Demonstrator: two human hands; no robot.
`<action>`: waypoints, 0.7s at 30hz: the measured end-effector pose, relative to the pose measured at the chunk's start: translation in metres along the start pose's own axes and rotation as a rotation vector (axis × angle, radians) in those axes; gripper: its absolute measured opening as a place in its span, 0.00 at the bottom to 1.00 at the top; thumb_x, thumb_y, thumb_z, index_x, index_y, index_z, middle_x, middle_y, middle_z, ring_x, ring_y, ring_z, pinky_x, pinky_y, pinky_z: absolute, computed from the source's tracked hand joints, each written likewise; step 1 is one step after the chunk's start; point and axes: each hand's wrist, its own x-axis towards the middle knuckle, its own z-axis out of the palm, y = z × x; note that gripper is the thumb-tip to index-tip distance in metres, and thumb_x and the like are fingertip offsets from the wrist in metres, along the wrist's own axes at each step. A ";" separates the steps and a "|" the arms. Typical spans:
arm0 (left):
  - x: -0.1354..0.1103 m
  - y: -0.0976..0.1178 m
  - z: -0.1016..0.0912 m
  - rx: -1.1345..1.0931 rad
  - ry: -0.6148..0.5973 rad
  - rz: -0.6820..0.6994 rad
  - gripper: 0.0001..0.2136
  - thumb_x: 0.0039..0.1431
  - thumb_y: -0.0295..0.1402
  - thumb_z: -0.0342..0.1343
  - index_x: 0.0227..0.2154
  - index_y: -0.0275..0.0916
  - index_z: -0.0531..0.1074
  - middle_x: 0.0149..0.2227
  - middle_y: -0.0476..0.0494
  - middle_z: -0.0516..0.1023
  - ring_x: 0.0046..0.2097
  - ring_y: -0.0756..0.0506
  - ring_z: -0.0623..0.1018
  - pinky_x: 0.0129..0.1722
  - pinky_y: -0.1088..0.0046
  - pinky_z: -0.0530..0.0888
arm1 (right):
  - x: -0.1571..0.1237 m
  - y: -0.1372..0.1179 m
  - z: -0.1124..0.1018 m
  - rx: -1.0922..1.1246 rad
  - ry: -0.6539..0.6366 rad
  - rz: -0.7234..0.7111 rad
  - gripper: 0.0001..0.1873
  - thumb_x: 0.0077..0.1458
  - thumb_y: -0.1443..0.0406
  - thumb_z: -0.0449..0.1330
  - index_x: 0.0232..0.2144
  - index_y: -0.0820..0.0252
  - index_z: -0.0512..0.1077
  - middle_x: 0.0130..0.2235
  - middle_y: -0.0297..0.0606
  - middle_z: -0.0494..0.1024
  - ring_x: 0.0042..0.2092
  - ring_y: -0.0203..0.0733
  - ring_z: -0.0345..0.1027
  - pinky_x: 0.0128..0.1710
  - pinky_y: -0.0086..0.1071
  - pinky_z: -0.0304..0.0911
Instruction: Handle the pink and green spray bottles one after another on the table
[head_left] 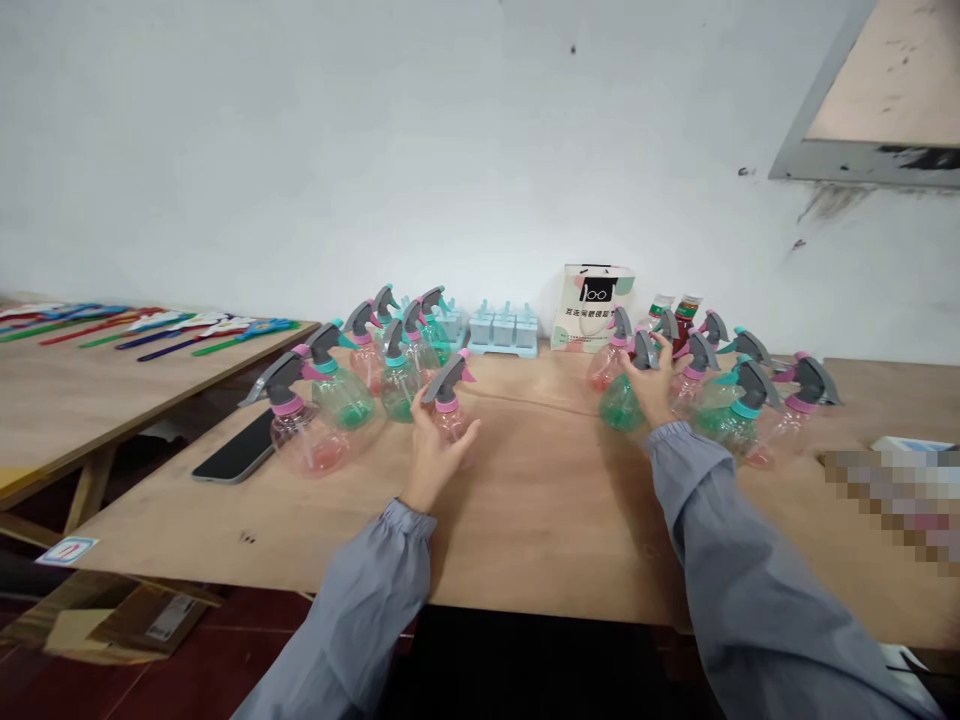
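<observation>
My left hand (433, 452) is closed around a small pink spray bottle (453, 424) with a grey trigger head, upright at the table's middle. Fingers of my right hand (654, 380) close about the neck of a green spray bottle (621, 404); part of it is hidden behind the hand. Left of my left hand, several pink and green spray bottles stand grouped, among them a large pink one (309, 440) and a green one (346, 400). Another group surrounds my right hand, including a green bottle (729, 425) and a pink bottle (780, 435).
A black phone (236, 448) lies at the left of the wooden table (540, 520). Light blue popsicle molds (504, 332), a printed box (592, 308) and small red-brown bottles (685, 318) stand along the wall. Colourful sticks (172, 335) cover the neighbouring table.
</observation>
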 end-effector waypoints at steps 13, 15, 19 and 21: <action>-0.009 0.004 0.005 -0.010 -0.184 -0.019 0.28 0.57 0.39 0.59 0.57 0.38 0.57 0.54 0.32 0.71 0.57 0.36 0.73 0.59 0.52 0.68 | -0.035 -0.049 -0.025 0.055 0.204 -0.624 0.33 0.49 0.46 0.63 0.53 0.49 0.60 0.52 0.42 0.67 0.55 0.54 0.67 0.57 0.57 0.64; -0.012 0.008 0.007 -0.047 -0.312 0.057 0.25 0.58 0.37 0.56 0.57 0.38 0.59 0.54 0.34 0.71 0.58 0.37 0.72 0.59 0.54 0.68 | -0.067 -0.078 -0.012 0.137 -0.086 -0.549 0.29 0.51 0.49 0.64 0.52 0.49 0.62 0.50 0.40 0.70 0.52 0.52 0.69 0.57 0.55 0.65; -0.023 0.021 0.014 0.043 -0.447 0.173 0.26 0.61 0.41 0.56 0.60 0.40 0.60 0.53 0.33 0.71 0.59 0.36 0.71 0.58 0.51 0.68 | -0.130 -0.124 0.027 0.228 -0.569 -0.070 0.44 0.47 0.49 0.68 0.61 0.55 0.55 0.61 0.53 0.63 0.63 0.58 0.60 0.64 0.55 0.57; -0.033 0.028 0.021 0.134 -0.466 0.229 0.29 0.62 0.46 0.56 0.61 0.38 0.60 0.54 0.30 0.70 0.59 0.33 0.71 0.56 0.50 0.68 | -0.145 -0.135 0.043 0.279 -0.638 0.062 0.46 0.46 0.49 0.68 0.61 0.57 0.55 0.62 0.54 0.64 0.64 0.58 0.59 0.64 0.54 0.56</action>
